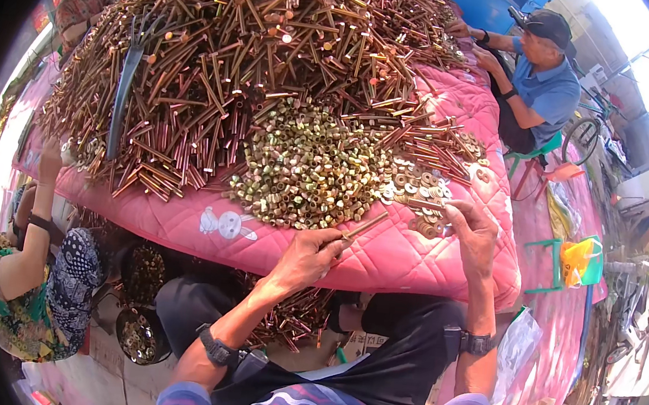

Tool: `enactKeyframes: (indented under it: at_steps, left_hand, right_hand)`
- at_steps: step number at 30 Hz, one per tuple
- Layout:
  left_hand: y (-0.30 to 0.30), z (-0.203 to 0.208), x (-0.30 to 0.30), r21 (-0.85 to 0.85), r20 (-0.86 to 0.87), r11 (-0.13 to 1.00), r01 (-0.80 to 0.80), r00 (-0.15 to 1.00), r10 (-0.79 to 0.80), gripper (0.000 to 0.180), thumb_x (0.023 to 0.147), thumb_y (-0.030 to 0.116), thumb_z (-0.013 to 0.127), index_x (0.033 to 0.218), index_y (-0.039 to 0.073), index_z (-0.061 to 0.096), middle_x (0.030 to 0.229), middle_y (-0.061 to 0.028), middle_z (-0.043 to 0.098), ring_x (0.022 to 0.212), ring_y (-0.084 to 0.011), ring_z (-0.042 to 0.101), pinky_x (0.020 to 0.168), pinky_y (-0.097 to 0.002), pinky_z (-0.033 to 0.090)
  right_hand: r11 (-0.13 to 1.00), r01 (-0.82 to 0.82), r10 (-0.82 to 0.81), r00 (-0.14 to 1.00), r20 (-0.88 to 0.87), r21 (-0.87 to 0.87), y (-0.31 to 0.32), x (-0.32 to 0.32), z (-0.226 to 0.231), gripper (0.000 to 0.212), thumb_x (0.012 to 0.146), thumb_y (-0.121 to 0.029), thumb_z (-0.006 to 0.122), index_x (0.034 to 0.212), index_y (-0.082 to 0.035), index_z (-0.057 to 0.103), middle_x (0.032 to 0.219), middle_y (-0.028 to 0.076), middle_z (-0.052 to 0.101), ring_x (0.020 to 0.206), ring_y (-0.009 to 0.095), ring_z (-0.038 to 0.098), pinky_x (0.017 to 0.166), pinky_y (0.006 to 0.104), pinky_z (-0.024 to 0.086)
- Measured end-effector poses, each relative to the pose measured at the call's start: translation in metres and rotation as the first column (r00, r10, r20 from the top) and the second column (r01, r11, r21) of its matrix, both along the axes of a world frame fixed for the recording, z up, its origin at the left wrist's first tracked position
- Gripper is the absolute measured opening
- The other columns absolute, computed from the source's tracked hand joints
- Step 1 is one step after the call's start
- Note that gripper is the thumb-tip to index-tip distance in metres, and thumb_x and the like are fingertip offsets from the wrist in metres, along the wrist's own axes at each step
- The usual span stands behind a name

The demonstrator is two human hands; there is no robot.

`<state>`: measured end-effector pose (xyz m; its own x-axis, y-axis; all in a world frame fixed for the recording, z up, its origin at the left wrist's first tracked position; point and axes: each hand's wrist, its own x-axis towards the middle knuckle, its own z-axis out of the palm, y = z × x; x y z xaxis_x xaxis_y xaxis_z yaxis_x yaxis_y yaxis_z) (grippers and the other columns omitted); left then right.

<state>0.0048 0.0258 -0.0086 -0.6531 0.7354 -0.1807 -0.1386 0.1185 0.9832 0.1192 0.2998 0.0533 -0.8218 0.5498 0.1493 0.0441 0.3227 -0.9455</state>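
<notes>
My left hand (307, 260) pinches a long copper-coloured bolt (368, 226) just in front of the table's near edge. The bolt tilts up to the right, and a small ring-like piece sits on it by the fingertips. My right hand (474, 236) reaches over the flat washers (419, 186), its fingers curled together at their right side. Whatever its fingertips hold is too small to make out; a bolt-like rod (424, 204) lies against or close to them. Left of the washers is a heap of brassy nuts (311, 165).
A huge mound of bolts (237, 59) covers much of the pink quilted cover (295, 255). A blue curved strip (125, 94) leans on it. Other people sit at the right (546, 83) and left (32, 275). Dark pans (143, 335) of hardware stand low at the left.
</notes>
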Motion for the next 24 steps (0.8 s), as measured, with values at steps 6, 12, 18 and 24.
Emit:
enactKeyframes:
  at_steps: [6,12,18,24]
  left_hand:
    - [-0.002,-0.001,0.000,0.022,-0.008,0.999,0.028,1.000,-0.028,0.022,0.101,0.019,0.054,0.094,0.002,0.066,0.061,0.0063,0.049,0.051,-0.0020,0.042,0.045,-0.0212,0.032]
    - [-0.004,-0.001,-0.001,0.020,0.010,1.000,0.017,1.000,-0.017,0.022,0.102,0.018,0.055,0.101,0.000,0.068,0.064,0.0068,0.048,0.055,-0.0015,0.044,0.047,-0.0204,0.033]
    - [-0.004,-0.011,-0.001,0.012,-0.108,1.000,0.023,0.994,-0.021,0.018,0.100,0.011,0.056,0.101,-0.003,0.067,0.065,0.0053,0.048,0.058,-0.0029,0.043,0.051,-0.0219,0.036]
    - [-0.006,0.000,0.001,-0.006,-0.274,0.997,0.075,0.959,-0.073,0.016,0.095,0.015,0.066,0.097,-0.001,0.067,0.066,-0.0073,0.051,0.062,-0.0113,0.046,0.056,-0.0323,0.041]
  right_hand:
    - [0.988,-0.129,0.127,0.992,-0.021,-0.088,-0.028,-0.002,0.013,0.019,0.095,-0.012,0.068,0.106,0.002,0.070,0.083,0.003,0.068,0.071,0.008,0.061,0.064,0.0220,0.049]
    - [0.986,-0.153,0.154,0.988,0.013,-0.067,-0.025,-0.005,0.014,0.020,0.095,-0.013,0.068,0.107,0.003,0.070,0.084,0.003,0.067,0.071,0.008,0.059,0.064,0.0221,0.048]
    - [0.981,-0.182,0.186,0.980,0.063,-0.070,-0.021,-0.007,0.018,0.019,0.094,-0.014,0.069,0.104,0.003,0.070,0.084,0.003,0.068,0.071,0.007,0.060,0.065,0.0215,0.049]
    - [0.977,-0.205,0.214,0.959,0.184,-0.065,-0.033,-0.008,0.014,0.018,0.093,-0.016,0.071,0.097,0.001,0.071,0.076,0.000,0.066,0.066,0.005,0.058,0.061,0.0202,0.047]
